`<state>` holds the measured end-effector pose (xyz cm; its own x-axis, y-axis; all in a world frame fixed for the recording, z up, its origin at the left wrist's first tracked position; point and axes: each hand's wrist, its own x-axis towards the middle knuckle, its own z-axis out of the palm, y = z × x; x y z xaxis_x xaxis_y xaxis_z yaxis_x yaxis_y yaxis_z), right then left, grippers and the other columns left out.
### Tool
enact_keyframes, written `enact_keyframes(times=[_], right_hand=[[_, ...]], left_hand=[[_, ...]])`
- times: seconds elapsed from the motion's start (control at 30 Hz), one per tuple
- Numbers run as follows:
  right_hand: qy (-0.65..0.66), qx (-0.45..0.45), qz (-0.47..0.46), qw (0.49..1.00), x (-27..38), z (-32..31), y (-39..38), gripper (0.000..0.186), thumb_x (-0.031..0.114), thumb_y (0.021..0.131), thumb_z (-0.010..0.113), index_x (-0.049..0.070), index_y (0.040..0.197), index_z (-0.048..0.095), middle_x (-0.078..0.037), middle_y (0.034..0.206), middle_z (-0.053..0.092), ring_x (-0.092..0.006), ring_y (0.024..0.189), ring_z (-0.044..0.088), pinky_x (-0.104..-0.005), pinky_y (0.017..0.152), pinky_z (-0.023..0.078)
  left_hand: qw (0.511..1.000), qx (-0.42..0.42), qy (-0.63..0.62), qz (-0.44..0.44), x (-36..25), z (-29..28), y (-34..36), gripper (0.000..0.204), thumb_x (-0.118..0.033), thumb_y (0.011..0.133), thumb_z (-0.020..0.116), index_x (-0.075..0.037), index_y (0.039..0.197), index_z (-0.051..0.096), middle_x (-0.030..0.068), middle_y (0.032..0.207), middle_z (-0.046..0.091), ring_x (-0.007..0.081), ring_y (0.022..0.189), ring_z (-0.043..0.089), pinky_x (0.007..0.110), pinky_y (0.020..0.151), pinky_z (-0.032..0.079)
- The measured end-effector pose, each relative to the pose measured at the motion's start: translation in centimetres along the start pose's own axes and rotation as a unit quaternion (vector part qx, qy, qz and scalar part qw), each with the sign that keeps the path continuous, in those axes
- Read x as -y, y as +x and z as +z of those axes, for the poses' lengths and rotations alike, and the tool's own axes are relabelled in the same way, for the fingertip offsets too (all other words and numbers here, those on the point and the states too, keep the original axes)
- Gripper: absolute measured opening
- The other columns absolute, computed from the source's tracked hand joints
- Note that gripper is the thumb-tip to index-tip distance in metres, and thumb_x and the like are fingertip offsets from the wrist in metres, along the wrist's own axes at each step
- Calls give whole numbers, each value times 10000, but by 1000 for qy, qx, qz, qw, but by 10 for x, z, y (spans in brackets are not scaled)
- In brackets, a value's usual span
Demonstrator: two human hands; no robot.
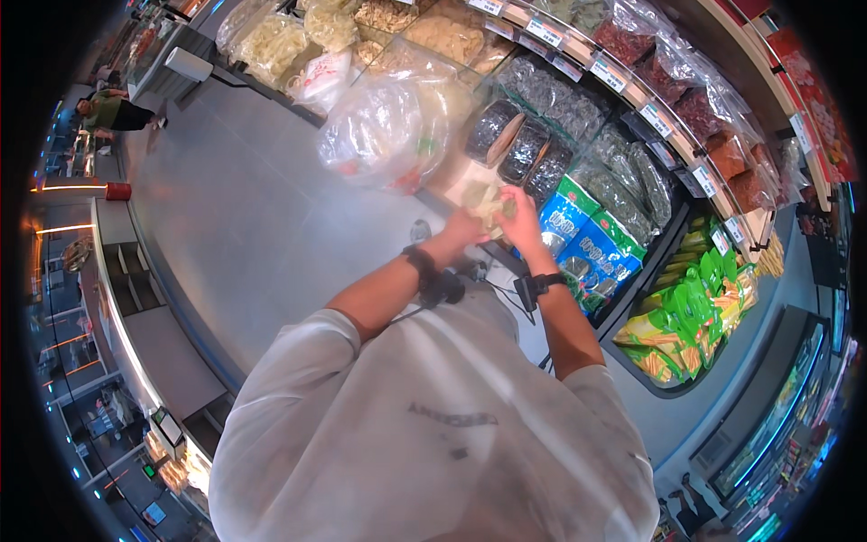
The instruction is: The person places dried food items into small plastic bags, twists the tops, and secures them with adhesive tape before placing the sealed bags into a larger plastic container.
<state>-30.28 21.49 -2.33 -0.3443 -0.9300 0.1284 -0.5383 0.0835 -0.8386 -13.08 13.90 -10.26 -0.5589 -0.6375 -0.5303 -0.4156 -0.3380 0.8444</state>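
Apparently left hand [463,226] and right hand [521,219] both pinch a small, pale yellow-green irregular piece [490,209], material unclear, just left of blue plastic packets [603,246]. Probably light, perhaps brittle; 2 opposite edges, gentle fingertips best.

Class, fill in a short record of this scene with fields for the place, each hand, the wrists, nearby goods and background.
Place: shop display
Left hand: at a small pale item, kind unclear
Right hand: holding the same item
Wrists: dark bands on both
Ahead, left: clear plastic bag
Right: blue packets, then green packets
Background: another person, upper left
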Motion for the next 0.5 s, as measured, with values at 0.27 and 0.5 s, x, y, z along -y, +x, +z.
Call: enact_keyframes(times=[0.27,0.5], right_hand=[[46,47,-21,998,-9,-18,-2,183,59,809,731,38,990,710,-133,1014,684,-327,985,662,-383,861,524],[-50,108,13,993,-19,-30,-4,173,158,840,731,60,980,705,-174,1006,699,-363,912,672,-427,795,544]], left_hand=[[967,4,-224,-123,-84,-3,-36,305,2,955,532,66,1252,557,134,1150,635,233,909,685,291,737,610],[975,12,-194,-108,-111,-28,-48,347,-2,951,521,30,1295,495,158,1226,631,255,1012,679,327,855,598]])
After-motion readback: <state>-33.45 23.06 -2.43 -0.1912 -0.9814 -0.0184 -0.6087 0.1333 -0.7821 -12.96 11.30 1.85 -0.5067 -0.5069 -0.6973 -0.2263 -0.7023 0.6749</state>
